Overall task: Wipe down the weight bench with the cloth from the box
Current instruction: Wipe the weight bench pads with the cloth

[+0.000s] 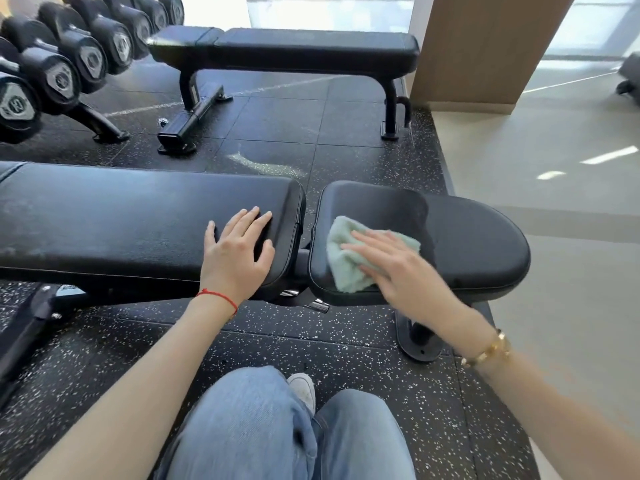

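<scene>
Right-hand fingers lay straight and slightly spread, pressing flat on the cloth; nothing was curled round it. The right hand covered the cloth's right part, leaving the left and near edges showing. The cloth, pale green and bunched, sat on the seat pad of the weight bench, toward that pad's left end, its lower corner reaching the pad's near edge. To the right of the hand the seat pad ran bare to its rounded end. Left-hand fingers were straight, flat on the long back pad, holding nothing; the left hand rested near that pad's right end, thumb toward the rounded corner. A narrow gap separated the two pads, between the hands. The back pad stretched bare to the left, out of frame. A red string circled the left wrist, a gold bracelet the right. Beyond the bench lay open speckled black rubber flooring, then a second bench parallel to the first, well apart. A dumbbell rack stood far left. Right of the rubber's edge, pale smooth floor opened out. The person's jeans-clad knees were near, below the pads.
</scene>
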A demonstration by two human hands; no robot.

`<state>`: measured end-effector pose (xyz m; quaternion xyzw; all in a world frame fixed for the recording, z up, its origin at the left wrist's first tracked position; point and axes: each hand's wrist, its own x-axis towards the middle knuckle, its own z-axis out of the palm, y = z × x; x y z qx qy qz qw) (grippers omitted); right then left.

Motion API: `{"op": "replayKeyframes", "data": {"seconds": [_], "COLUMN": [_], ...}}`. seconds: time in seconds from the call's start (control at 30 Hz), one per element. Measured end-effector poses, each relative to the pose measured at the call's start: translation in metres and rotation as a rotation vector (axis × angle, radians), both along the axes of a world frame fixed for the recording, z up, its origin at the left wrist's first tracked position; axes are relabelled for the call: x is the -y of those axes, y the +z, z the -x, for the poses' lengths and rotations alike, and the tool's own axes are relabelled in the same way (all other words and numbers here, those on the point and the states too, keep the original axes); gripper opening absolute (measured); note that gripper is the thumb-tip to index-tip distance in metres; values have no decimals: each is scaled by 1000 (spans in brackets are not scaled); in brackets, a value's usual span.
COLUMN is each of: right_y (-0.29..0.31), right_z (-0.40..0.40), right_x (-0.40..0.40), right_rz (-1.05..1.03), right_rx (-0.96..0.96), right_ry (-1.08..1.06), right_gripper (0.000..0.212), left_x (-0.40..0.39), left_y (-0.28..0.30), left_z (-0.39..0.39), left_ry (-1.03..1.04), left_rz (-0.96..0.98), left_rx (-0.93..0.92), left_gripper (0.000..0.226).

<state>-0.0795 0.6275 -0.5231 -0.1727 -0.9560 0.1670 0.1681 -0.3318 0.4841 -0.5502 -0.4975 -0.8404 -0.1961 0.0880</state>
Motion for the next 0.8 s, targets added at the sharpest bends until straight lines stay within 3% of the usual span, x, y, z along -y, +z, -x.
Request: {"op": "replayKeyframes", "data": {"seconds": [0.17,0.27,0.4,0.5,0.67,0.8], "right_y": [9,5,-1,0,4,-1], "right_z": [39,69,32,-12,-33,9], "right_x": [-63,-25,34,22,-72,-55], "right_rz": [-20,-43,-56,-60,-41,-39], "right_rx": [11,12,0,-17,2,32], "right_ry": [-316,-224,-47,-133,-523,-462], "right_gripper": [41,41,39,42,38,40], "left_x": [0,1,1,2,-6,-17], "left_y": [1,2,2,4,10,13], "left_z": [-2,-1,1,1,-7,-25], "left_ry": [16,14,2,-6,39,30], "left_rz": [0,-4,6,22,60,24], "left_rx": [11,16,31,42,91,70], "left_gripper": [56,55,55,55,50,59]}}
